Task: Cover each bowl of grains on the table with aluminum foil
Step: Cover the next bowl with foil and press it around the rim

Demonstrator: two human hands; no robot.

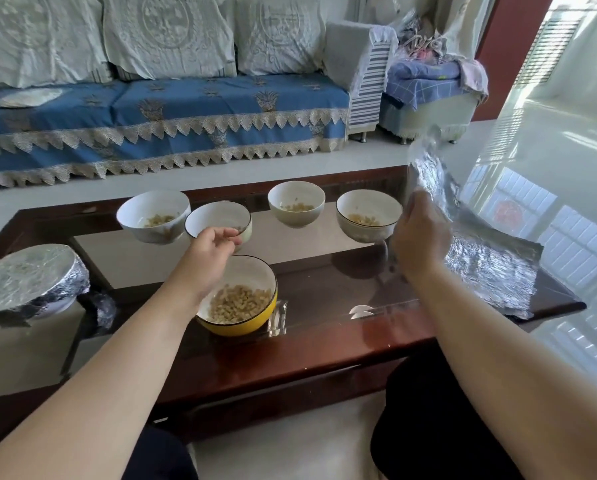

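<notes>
A yellow bowl (252,320) of grains sits uncovered near the table's front edge. Behind it stand several white bowls with grains; the nearest one (220,220) lies just beyond my left hand (214,245), which hovers above the yellow bowl with loosely curled fingers and holds nothing. My right hand (420,233) grips the edge of a foil sheet (439,181) and lifts it up. More foil sheets (494,268) lie flat on the table's right end. A foil-covered bowl (26,278) stands at the far left.
The dark wooden coffee table (324,362) has a glass top. A small crumpled piece of foil (278,317) lies right of the yellow bowl. A blue-covered sofa (158,109) runs along the back. My knees are under the table's front edge.
</notes>
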